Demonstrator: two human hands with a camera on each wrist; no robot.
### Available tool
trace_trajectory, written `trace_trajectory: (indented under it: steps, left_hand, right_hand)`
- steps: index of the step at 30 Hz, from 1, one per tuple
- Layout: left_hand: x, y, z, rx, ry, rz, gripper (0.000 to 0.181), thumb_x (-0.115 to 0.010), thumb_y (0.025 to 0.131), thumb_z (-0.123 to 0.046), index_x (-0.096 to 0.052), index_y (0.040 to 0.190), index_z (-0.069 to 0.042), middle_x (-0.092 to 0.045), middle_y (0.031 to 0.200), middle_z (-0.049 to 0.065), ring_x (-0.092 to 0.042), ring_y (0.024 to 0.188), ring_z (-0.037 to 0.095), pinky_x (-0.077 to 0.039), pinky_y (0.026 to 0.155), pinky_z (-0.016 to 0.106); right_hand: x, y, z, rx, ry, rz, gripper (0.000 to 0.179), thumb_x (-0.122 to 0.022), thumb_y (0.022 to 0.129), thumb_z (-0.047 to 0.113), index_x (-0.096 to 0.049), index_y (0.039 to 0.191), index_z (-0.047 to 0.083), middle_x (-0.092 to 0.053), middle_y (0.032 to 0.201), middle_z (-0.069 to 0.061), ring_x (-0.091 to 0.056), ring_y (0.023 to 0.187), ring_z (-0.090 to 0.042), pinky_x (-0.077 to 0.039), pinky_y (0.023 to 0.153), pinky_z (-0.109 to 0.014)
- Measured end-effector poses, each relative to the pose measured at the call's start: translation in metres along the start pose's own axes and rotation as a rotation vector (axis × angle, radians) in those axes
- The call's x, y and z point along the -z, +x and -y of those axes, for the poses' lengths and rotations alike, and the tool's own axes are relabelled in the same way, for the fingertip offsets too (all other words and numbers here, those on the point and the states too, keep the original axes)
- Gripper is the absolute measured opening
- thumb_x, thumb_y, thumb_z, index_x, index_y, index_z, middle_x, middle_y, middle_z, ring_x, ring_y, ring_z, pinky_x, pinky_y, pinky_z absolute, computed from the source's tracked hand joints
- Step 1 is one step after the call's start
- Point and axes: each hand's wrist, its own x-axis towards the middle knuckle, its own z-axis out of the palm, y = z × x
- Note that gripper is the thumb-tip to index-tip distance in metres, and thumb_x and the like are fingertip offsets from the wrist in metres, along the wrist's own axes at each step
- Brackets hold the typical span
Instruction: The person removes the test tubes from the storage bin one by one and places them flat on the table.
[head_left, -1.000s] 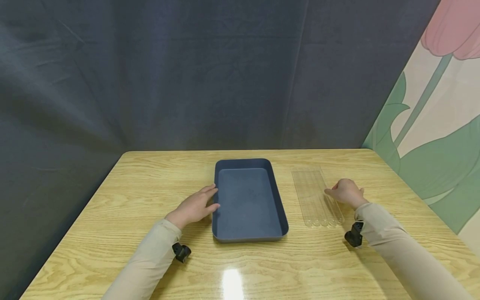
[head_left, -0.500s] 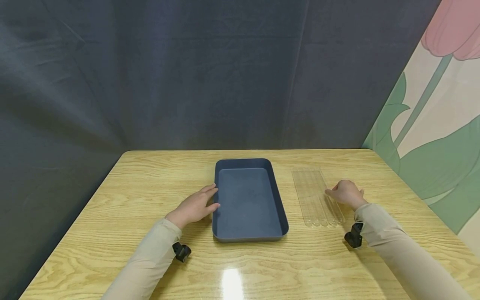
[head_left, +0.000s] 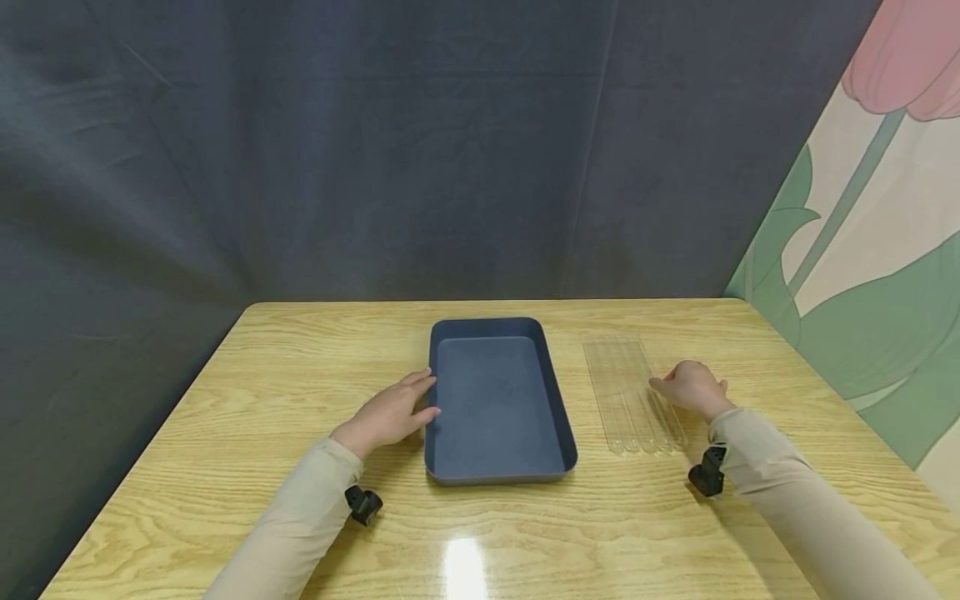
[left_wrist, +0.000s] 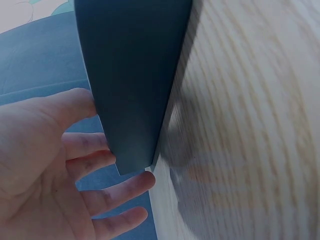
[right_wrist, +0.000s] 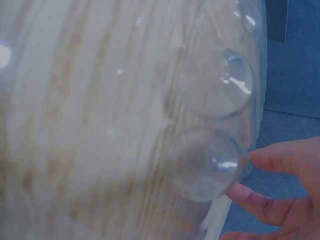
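Observation:
My left hand (head_left: 386, 417) rests at the left rim of a dark blue rectangular tray (head_left: 495, 408), its fingers relaxed. In the left wrist view, the thumb and index finger touch the tray's edge (left_wrist: 132, 90) while the other fingers extend past its corner. To the tray's right, several clear test tubes (head_left: 626, 396) lie side by side, rounded ends toward me. My right hand (head_left: 692, 388) pinches the rightmost test tube (head_left: 671, 423) partway along its length, between thumb and fingers. The right wrist view shows that tube's rounded end (right_wrist: 202, 165) close to the camera.
A light wooden table (head_left: 555, 533) bears everything. Behind it hangs a dark blue curtain (head_left: 420, 167). A wall with a painted tulip (head_left: 892, 250) borders the right side. Each wrist carries a small black camera.
The near end of the rightmost test tube has shifted very slightly left. Both hands and the tray stay practically where they were.

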Motion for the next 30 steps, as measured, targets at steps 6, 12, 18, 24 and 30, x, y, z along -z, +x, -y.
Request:
trace_trajectory:
  steps: [6,12,18,24,30]
  left_hand:
    - [0.000,0.000,0.000,0.002,0.000,-0.001,0.058,-0.057,0.095,-0.026,-0.038,0.141,0.005,-0.029,0.149,0.018,-0.032,0.135,0.034,-0.032,0.107,0.045]
    - [-0.001,0.000,0.001,-0.003,-0.003,0.000,0.059,-0.056,0.095,-0.028,-0.037,0.141,0.004,-0.029,0.150,0.018,-0.032,0.135,0.033,-0.031,0.108,0.045]
    - [-0.001,0.000,0.002,-0.018,-0.008,-0.001,0.058,-0.056,0.096,-0.027,-0.037,0.141,0.005,-0.029,0.150,0.018,-0.032,0.134,0.034,-0.032,0.107,0.046]
    - [0.000,-0.001,0.003,-0.032,-0.011,0.008,0.059,-0.055,0.096,-0.027,-0.036,0.141,0.005,-0.027,0.150,0.019,-0.033,0.134,0.035,-0.033,0.107,0.046]
    - [0.003,-0.003,0.003,-0.037,-0.007,0.024,0.059,-0.055,0.096,-0.027,-0.036,0.142,0.005,-0.027,0.150,0.019,-0.033,0.133,0.037,-0.033,0.106,0.048]
  right_hand:
    - [0.001,-0.001,0.000,-0.005,0.009,0.000,0.038,-0.054,0.092,0.027,-0.052,0.059,0.009,-0.043,0.053,0.002,-0.044,0.059,-0.019,-0.006,0.092,-0.080]
    - [0.004,-0.003,0.003,-0.005,0.012,0.001,0.036,-0.054,0.093,0.028,-0.059,0.069,0.002,-0.046,0.056,0.000,-0.046,0.063,-0.020,-0.007,0.091,-0.080]
    - [0.006,-0.003,0.004,-0.015,0.013,-0.002,0.035,-0.053,0.093,0.027,-0.061,0.074,-0.002,-0.049,0.059,-0.002,-0.046,0.064,-0.021,-0.008,0.092,-0.079]
    - [0.009,-0.001,0.001,0.000,0.010,-0.014,0.038,-0.054,0.092,0.028,-0.062,0.091,-0.009,-0.060,0.077,-0.013,-0.054,0.081,-0.034,-0.010,0.091,-0.079]
    - [0.014,-0.003,0.008,0.061,-0.002,-0.047,0.040,-0.054,0.092,0.028,-0.061,0.098,-0.011,-0.060,0.083,-0.018,-0.054,0.085,-0.038,-0.013,0.089,-0.080]
